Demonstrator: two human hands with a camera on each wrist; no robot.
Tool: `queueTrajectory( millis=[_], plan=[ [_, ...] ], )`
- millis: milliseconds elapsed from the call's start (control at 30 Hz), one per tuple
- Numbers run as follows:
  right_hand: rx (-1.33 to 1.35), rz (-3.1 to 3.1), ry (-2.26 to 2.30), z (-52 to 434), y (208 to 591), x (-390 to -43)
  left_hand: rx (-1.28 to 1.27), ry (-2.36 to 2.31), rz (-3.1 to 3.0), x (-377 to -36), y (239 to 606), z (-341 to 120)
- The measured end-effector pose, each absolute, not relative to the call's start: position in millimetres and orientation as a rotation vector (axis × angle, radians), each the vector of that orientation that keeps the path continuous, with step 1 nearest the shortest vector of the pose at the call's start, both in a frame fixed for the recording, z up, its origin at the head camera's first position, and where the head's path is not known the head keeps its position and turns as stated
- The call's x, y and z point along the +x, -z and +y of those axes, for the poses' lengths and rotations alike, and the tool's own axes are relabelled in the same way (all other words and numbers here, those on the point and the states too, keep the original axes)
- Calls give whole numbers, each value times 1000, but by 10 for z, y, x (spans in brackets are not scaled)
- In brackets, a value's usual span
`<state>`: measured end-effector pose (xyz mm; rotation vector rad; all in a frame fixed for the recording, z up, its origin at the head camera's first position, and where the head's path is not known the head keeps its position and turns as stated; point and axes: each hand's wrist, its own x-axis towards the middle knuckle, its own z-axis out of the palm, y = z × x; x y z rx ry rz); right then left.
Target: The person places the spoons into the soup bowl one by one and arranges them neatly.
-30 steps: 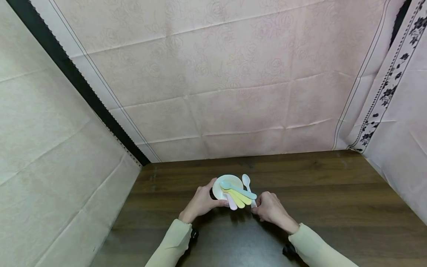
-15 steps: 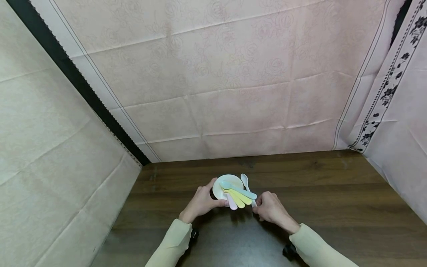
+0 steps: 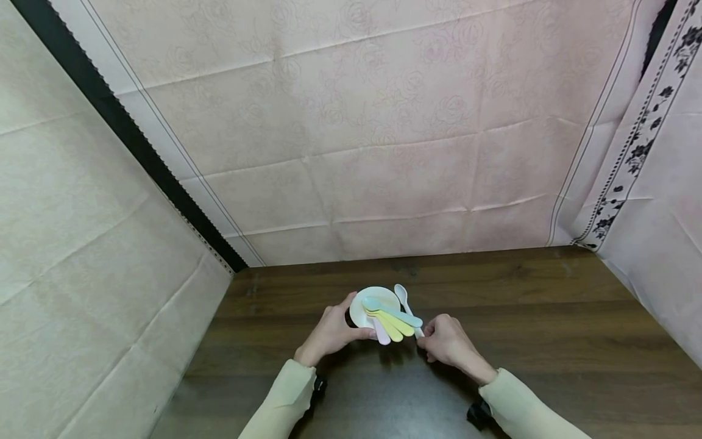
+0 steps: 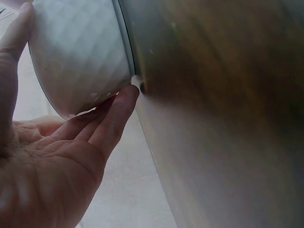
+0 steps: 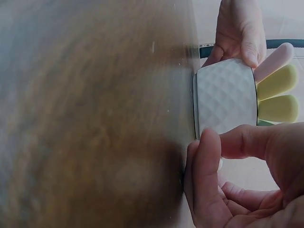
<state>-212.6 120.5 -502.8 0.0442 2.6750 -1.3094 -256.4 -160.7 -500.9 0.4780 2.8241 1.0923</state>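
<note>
A small white bowl (image 3: pixel 358 309) with a diamond-textured outside stands on the table. My left hand (image 3: pixel 336 331) grips its left side, thumb near the rim and fingers round the wall (image 4: pixel 78 52). Inside the bowl lean a light blue spoon (image 3: pixel 397 314), yellow spoons (image 5: pixel 277 108) and a pale pink spoon (image 3: pixel 382 333), their handles sticking out over the right and near rim. Just right of the bowl, my right hand (image 3: pixel 450 344) pinches the handle end of a white spoon (image 3: pixel 403 297), whose head points away from me. In the right wrist view the fingers mostly hide this spoon.
The dark wooden table (image 3: pixel 526 305) stretches out on both sides of the hands. Pale cloth hangs behind it (image 3: pixel 395 183), with more cloth (image 3: pixel 109 305) at the left and right. A dark strip (image 3: pixel 148 152) runs down the left corner.
The white spoon's head has swung slightly left, while my right hand has shifted a little right and away from me. My left hand, the bowl and the coloured spoons stay put.
</note>
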Motion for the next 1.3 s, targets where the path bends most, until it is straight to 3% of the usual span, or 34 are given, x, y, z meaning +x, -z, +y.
queueTrajectory(
  millis=[1300],
  plan=[
    [60,2565,1641,1462,4894,-2130,446,-1089,2818,-2545,4998,-1596]
  ],
)
